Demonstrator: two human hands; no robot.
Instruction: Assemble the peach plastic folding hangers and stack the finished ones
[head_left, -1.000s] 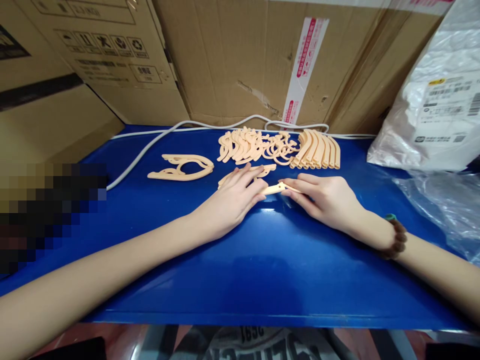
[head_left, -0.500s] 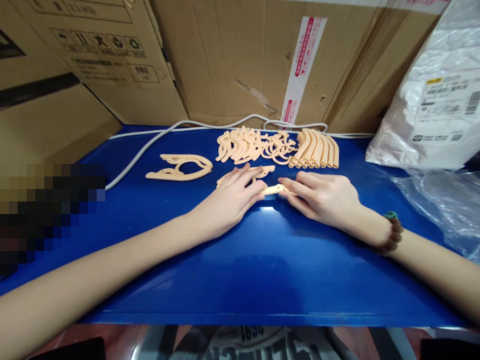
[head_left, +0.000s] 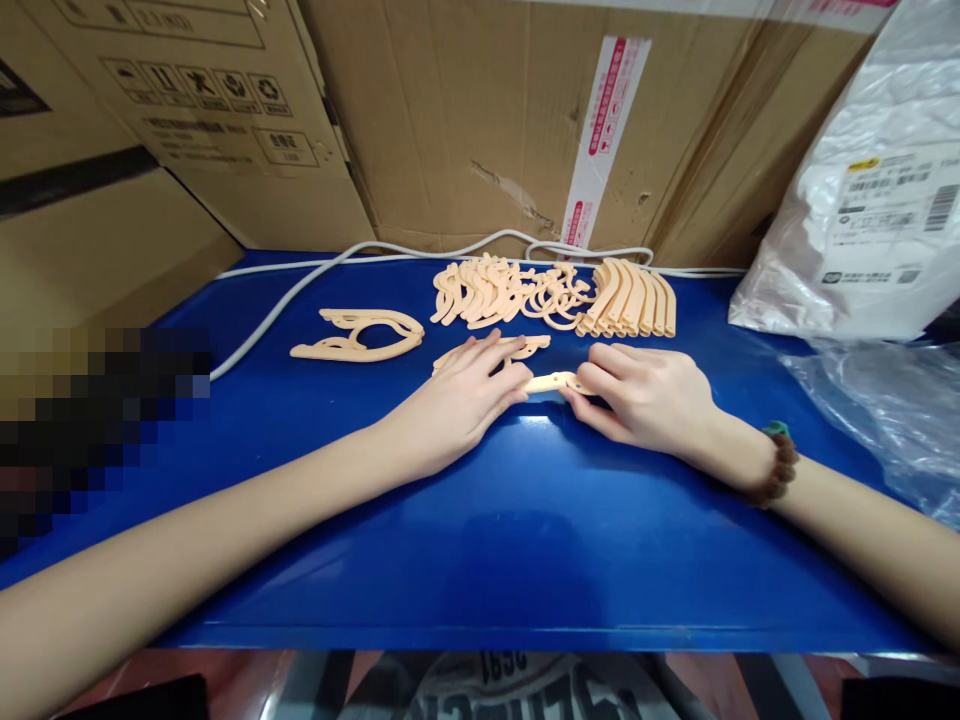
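My left hand (head_left: 459, 400) lies flat with its fingers spread over a peach plastic hanger piece (head_left: 525, 347) on the blue table (head_left: 480, 540). My right hand (head_left: 645, 395) has its fingers curled and pinches one end of a short peach plastic arm piece (head_left: 547, 381) that lies between both hands. The fingertips of my left hand touch the other end of that piece. Behind the hands lie a heap of peach hook parts (head_left: 510, 290) and a neat row of curved arm parts (head_left: 634, 298). An assembled peach hanger (head_left: 360, 337) rests to the left.
Cardboard boxes (head_left: 465, 110) wall off the back and left of the table. A white cable (head_left: 300, 290) runs along the back edge. A white plastic parcel bag (head_left: 862, 210) and clear plastic film (head_left: 885, 410) sit at the right. A blurred patch covers the left edge.
My right hand's fingers have curled in from stretched out and now pinch the arm piece. My left hand has stayed where it was.
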